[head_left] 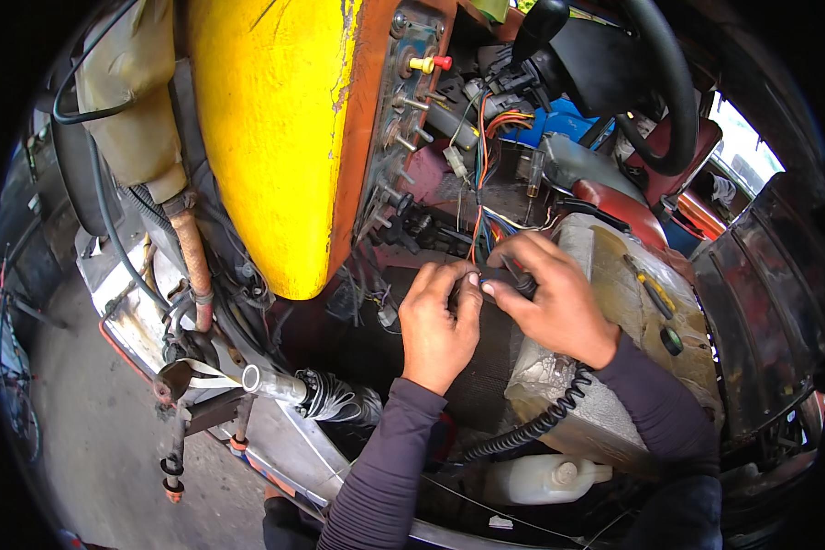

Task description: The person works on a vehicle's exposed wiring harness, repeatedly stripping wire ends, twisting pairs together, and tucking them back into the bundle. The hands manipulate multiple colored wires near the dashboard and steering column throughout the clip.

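A bundle of coloured wires (pixel 478 197) hangs from below the steering column and runs down to my fingers. My left hand (pixel 438 321) is closed, thumb and index finger pinched on a wire end from this bundle. My right hand (pixel 559 298) meets it from the right, its thumb tip close to the left thumb. A small black thing (pixel 521 280) shows in the curl of the right fingers; its kind is too hidden to tell. A white plug connector (pixel 456 163) dangles beside the upper wires.
A yellow and orange panel (pixel 275 137) with a row of switches (pixel 403 137) rises at the left. The steering wheel (pixel 674 110) stands at the upper right. A worn padded box (pixel 568 403) bears a yellow-handled tool (pixel 655 293). Nearer are a coiled black cable (pixel 541 423) and a whitish jug (pixel 545 478).
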Demonstrator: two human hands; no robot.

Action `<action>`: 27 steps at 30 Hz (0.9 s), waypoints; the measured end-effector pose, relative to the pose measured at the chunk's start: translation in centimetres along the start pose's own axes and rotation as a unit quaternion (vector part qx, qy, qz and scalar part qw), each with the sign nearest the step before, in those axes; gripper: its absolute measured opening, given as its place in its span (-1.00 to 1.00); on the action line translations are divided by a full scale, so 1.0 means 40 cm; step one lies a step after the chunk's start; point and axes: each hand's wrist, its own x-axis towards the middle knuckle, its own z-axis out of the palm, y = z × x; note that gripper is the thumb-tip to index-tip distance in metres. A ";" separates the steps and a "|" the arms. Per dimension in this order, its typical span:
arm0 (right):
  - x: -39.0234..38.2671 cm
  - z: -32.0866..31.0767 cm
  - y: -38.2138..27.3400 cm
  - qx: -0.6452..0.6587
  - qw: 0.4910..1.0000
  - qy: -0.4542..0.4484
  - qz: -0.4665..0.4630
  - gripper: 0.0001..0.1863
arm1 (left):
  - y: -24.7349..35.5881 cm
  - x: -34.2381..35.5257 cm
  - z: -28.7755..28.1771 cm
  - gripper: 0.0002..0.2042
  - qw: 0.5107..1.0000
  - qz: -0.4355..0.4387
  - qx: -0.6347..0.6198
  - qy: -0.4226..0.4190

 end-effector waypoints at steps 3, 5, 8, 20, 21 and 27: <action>-0.001 -0.042 0.029 0.035 0.999 0.022 -0.015 -0.69 | -0.006 0.000 -0.004 -0.91 1.000 0.000 0.011 0.019; 0.003 -0.081 0.008 0.165 0.973 -0.050 0.155 -0.71 | -0.010 -0.001 -0.005 -0.90 1.000 -0.001 0.012 0.026; 0.012 -0.081 0.002 0.226 0.926 -0.123 0.277 -0.66 | -0.002 0.004 -0.008 -0.91 0.999 0.020 0.029 0.039; 0.045 -0.047 0.009 0.265 0.904 -0.129 0.310 -0.77 | 0.012 0.006 -0.011 -0.90 0.999 0.016 0.022 0.023; 0.044 -0.049 0.009 0.267 0.902 -0.129 0.313 -0.77 | 0.012 0.005 -0.010 -0.90 1.000 0.012 0.018 0.022; 0.026 -0.094 -0.008 0.240 0.903 -0.162 0.318 -0.69 | -0.005 0.004 -0.012 -0.90 0.999 -0.019 0.015 0.028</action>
